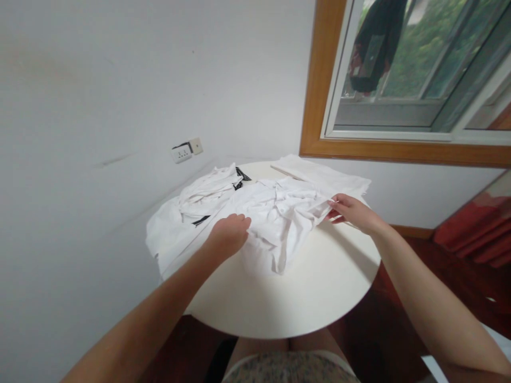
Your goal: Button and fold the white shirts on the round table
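A crumpled white garment (279,215) lies across the middle of a round white table (303,298). My left hand (229,234) is closed in a loose fist on the garment's left side, gripping the cloth. My right hand (351,211) pinches the garment's right edge with its fingertips. Another white garment with black trim (203,199) lies bunched at the table's left and hangs over the rim. A flat white cloth (319,173) lies at the far side.
The table stands against a white wall with a socket plate (187,150). A wood-framed window (399,80) is at the upper right, and a dark garment (375,42) hangs outside it. Red fabric (479,223) is at the right. The floor is dark red wood.
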Demonstrator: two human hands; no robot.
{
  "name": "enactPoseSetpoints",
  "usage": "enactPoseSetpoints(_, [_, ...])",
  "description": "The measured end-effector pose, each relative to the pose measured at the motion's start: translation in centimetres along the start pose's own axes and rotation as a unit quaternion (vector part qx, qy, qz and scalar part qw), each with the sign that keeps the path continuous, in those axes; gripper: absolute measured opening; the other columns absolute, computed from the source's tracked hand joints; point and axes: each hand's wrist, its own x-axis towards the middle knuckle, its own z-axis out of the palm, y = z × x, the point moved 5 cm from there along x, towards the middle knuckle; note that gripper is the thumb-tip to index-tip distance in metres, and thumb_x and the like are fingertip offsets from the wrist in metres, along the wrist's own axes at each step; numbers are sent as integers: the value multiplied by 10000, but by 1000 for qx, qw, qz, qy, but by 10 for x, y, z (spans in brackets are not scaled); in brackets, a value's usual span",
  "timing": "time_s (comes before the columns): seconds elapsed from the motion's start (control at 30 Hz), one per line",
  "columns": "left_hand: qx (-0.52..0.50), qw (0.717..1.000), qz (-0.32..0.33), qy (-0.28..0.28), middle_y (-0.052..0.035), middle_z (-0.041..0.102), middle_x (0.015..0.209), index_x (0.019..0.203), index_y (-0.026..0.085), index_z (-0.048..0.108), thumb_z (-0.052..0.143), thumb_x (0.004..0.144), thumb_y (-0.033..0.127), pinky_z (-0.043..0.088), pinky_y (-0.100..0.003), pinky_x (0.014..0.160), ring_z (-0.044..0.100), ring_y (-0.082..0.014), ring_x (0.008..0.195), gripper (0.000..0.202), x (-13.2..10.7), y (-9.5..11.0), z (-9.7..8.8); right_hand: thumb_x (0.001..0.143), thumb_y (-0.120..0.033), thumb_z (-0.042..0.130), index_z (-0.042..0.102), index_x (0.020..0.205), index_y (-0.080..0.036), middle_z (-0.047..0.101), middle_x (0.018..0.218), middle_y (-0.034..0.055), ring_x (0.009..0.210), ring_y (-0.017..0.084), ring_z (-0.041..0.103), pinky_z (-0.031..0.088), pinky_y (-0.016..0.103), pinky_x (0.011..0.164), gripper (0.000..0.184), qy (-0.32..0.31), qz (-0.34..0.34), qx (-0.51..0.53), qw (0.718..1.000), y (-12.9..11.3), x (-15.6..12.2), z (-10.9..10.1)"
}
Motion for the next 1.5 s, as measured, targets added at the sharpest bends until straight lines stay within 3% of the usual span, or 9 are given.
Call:
enactPoseSetpoints(0.13, [-15,996,62,-55,-74,663,989,1011,189,599,464,828,162,463,-307,731,623,-216,919,229,-11,7,15,914,-316,476,450,823,-212,640,791,28,717,151,652,569,310,654,140,41,38,108,993,13,-3,5])
enactPoseSetpoints(0.3, [-36,998,19,-44,-72,686,931,1001,184,589,447,847,177,460,-298,714,650,-214,877,209,-5,7,16,811,-382,631,387,837,-237,624,806,-17,739,149,639,569,333,707,285,48,17,136,989,16,-4,25])
enactPoseSetpoints(0.43, [-39,997,-64,-21,-109,689,843,1029,149,583,365,921,268,467,-323,692,664,-239,807,271,3,1,9,779,-443,651,475,997,-232,651,1015,51,912,209,634,522,332,753,351,15,-34,-77,996,15,-6,39])
enactPoseSetpoints(0.6, [-41,995,-78,-40,-141,684,816,904,150,620,297,951,403,486,-366,702,671,-283,828,413,-7,7,6,845,-395,559,554,1062,-180,669,1043,138,977,290,620,437,329,746,305,-31,-17,-437,899,23,-18,51])
enactPoseSetpoints(0.77, [-54,994,-10,-94,-134,695,848,993,148,593,404,893,374,496,-361,692,678,-280,828,311,-18,27,17,800,-192,533,541,1185,-174,667,1073,135,956,259,626,396,276,695,385,-78,-18,-523,849,20,-21,52])
enactPoseSetpoints(0.93, [-36,996,-31,-77,-119,700,858,992,163,575,427,831,228,490,-350,701,677,-260,831,228,-15,21,9,732,-72,509,670,965,-176,663,972,107,863,216,629,396,258,695,302,-51,-57,-540,838,9,-6,18])
enactPoseSetpoints(1.17, [-15,987,-157,-7,-150,673,798,1009,129,558,417,821,232,479,-373,632,666,-297,755,257,-14,-32,-40,684,-94,569,668,948,-171,632,866,93,797,225,602,426,289,690,292,95,-76,-590,798,-21,20,-77])
enactPoseSetpoints(1.27, [-12,986,-168,-9,-147,662,847,1036,134,533,433,812,240,478,-368,648,656,-294,790,267,-18,-44,-52,686,-102,577,662,968,-170,618,889,112,793,233,591,429,305,694,302,123,-83,-595,790,-35,19,-92])
enactPoseSetpoints(1.5, [-22,999,-17,-26,-122,590,1062,1074,154,515,528,731,139,464,-363,771,575,-260,970,343,-23,-12,-32,697,-157,636,667,1001,-220,594,985,98,928,249,568,418,318,791,312,-61,-159,-576,800,-19,-9,-19])
